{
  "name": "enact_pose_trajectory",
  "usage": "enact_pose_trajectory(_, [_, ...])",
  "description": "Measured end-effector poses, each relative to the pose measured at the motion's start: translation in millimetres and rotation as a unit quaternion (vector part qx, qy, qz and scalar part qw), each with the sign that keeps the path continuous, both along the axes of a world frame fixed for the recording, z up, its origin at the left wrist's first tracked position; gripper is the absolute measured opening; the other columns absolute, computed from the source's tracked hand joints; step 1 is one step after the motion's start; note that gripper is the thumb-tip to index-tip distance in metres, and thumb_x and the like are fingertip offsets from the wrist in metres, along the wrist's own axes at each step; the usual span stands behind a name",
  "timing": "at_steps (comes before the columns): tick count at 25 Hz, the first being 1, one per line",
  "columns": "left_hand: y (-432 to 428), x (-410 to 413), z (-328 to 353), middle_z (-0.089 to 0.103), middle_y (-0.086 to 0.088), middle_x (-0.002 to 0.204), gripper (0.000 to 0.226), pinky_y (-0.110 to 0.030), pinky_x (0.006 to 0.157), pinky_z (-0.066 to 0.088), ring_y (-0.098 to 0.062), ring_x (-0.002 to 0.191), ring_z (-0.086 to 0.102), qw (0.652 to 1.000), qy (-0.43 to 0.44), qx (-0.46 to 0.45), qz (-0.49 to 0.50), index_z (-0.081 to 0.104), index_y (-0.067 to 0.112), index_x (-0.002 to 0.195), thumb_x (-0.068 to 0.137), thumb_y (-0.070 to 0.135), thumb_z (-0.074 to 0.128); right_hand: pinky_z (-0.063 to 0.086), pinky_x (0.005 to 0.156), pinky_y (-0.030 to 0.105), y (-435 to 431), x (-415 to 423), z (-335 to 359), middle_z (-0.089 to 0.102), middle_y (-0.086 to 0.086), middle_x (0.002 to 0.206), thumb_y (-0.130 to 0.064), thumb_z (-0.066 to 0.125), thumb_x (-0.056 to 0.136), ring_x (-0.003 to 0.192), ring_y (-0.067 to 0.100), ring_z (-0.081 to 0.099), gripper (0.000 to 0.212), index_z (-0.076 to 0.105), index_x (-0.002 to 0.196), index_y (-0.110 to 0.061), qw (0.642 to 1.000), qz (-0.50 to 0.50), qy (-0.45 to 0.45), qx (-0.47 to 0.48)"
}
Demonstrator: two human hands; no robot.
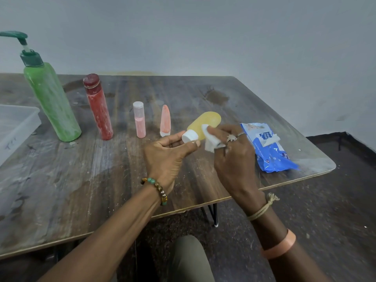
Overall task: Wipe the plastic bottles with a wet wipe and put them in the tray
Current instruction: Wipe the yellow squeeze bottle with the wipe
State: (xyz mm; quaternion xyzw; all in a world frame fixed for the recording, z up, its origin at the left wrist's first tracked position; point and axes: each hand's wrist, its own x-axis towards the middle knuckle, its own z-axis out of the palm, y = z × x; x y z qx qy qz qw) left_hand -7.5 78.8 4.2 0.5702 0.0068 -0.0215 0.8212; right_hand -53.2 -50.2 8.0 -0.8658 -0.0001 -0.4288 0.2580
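Observation:
My left hand (166,153) pinches the white cap of a yellow plastic bottle (207,123), held tilted above the table with its base pointing away. My right hand (234,155) grips a white wet wipe (211,140) and presses it against the bottle's side near the cap. On the table stand a tall green pump bottle (50,102), a red bottle (98,107), a small pink bottle (139,121) and a small orange tube (165,121). A clear plastic tray (16,127) sits at the left edge.
A blue wet-wipe pack (270,147) lies at the right of the worn wooden table (81,180), near its rounded corner. A grey wall runs behind. Dark floor and my knee (189,259) show below the table's front edge.

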Motion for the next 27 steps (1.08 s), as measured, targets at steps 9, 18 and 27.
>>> enact_pose_trajectory(9, [5, -6, 1, 0.078, 0.0, 0.083, 0.043, -0.019, 0.066, 0.057, -0.009, 0.075, 0.074, 0.997, -0.05, 0.056, -0.005, 0.077, 0.008, 0.098, 0.059, 0.001, 0.092, 0.04, 0.077, 0.024, -29, 27, 25, 0.064, 0.017, 0.106, -0.018, 0.046, 0.087, 0.093, 0.035, 0.062, 0.038, 0.071, 0.109, 0.0, 0.994, -0.087, 0.073, 0.001])
enact_pose_trajectory(18, [8, -5, -2, 0.076, 0.003, 0.079, 0.048, -0.02, 0.064, 0.059, -0.005, 0.069, 0.071, 0.981, -0.128, 0.145, 0.021, 0.075, 0.01, 0.107, 0.062, 0.009, 0.093, 0.043, 0.085, 0.023, -13, 14, 14, 0.065, 0.011, 0.114, -0.01, 0.048, 0.086, 0.1, 0.022, 0.059, 0.038, 0.07, 0.117, -0.008, 0.997, -0.025, 0.053, -0.047])
enact_pose_trajectory(27, [14, 4, -8, 0.075, 0.0, 0.089, 0.038, -0.025, 0.067, 0.06, -0.008, 0.072, 0.07, 0.878, -0.376, 0.28, 0.1, 0.078, 0.007, 0.099, 0.063, 0.003, 0.086, 0.051, 0.079, 0.033, -1, 7, 26, 0.066, 0.013, 0.106, 0.001, 0.059, 0.084, 0.093, 0.029, 0.06, 0.032, 0.071, 0.112, -0.006, 0.979, 0.077, 0.028, -0.187])
